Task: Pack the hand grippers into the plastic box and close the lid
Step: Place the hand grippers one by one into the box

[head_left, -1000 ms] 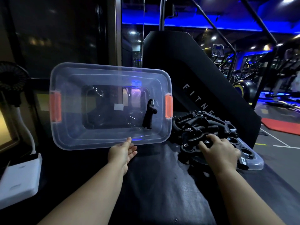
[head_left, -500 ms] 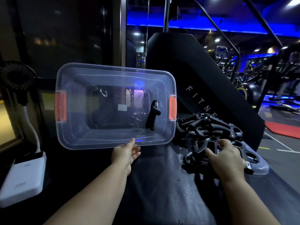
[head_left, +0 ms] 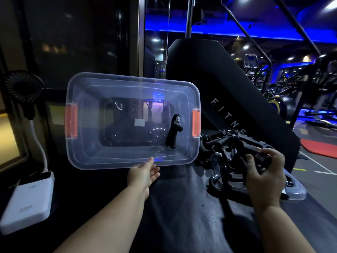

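Your left hand wasn't clenched: thumb on the lower rim of the clear rectangular plastic box w/ orange side latches, fingers straight beneath it. It was propping the box on its long side, opening toward you. One black sprung hand gripper stood inside, up & right of that hand, near the right latch.

Your right hand was curled round another black gripper at the near edge of the tangled pile of black hand grippers. The pile sat just beyond & left of its fingers, on the clear plastic lid lying on the dark padded counter.

The grippers are prob. stiff & fairly light, but their springs & handles hook together, so one may drag others. Take each by both handles, away from the coil. The box looks thin, light, slick & a bit flexy. Tipped like that it could roll back, so hold mid-rim.
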